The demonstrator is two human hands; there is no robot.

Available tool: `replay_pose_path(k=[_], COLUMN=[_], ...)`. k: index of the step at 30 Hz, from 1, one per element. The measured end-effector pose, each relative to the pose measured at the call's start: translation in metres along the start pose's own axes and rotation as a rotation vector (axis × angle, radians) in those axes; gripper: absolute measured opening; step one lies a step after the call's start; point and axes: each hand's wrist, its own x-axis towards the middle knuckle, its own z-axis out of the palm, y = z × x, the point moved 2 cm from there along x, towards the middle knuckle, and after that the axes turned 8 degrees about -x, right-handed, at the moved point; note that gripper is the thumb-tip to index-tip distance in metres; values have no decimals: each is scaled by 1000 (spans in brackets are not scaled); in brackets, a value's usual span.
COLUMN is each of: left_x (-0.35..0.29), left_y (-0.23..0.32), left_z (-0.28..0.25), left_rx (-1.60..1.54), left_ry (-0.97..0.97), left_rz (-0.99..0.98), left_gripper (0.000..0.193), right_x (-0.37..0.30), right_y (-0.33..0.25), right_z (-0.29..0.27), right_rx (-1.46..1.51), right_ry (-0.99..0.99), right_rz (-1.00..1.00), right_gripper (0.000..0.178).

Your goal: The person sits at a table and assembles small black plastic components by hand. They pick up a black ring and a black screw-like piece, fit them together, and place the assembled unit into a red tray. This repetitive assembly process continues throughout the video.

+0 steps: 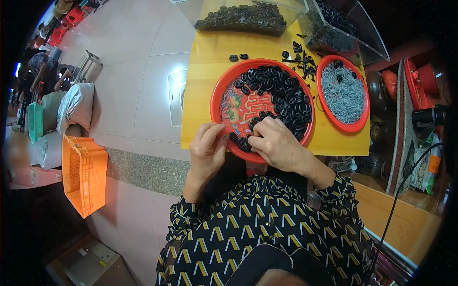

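Observation:
A round red tray [215, 97] holds many small black oval plastic pieces with two holes [291, 102], heaped along its right side and lower edge. At the tray's near left rim is my left hand [206, 150], thumb and fingers pinched together; what lies between them is too small to make out. My right hand [279, 145] reaches over the near rim with its fingers curled down among the black pieces. Its fingertips are partly hidden, so I cannot make out what they pinch.
On the yellow table [200, 71] stand a red basin of silvery screws [341, 93], scattered black pins [305, 62] and two clear bins of black parts, one [241, 19] at the back and another [341, 28] at the right. An orange crate [86, 176] sits on the floor left.

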Motion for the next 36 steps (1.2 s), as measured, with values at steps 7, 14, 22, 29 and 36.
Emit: replay_pose_path(k=[7,14,22,29,36], left_x=[-2,-1,16,52,64], left_y=[-3,-4,7,11,12], left_z=[0,-1,-3,8,27], left_rx=[-41,-80,71,491,791], left_ry=[7,6,-44,-351,-570], left_rz=[-33,-64,53,279,315], left_gripper=[22,22,17,11,4], right_x=[-4,2,4,0,4], right_y=[9,-8,-9,-8,-11], right_z=[-6,1,7,3,9], right_rx=[40,-69,-106,-23,-133], right_ry=[75,22,14,31,39], right_rz=[27,53,84,107,83], right_gripper=[5,6,7,8,8])
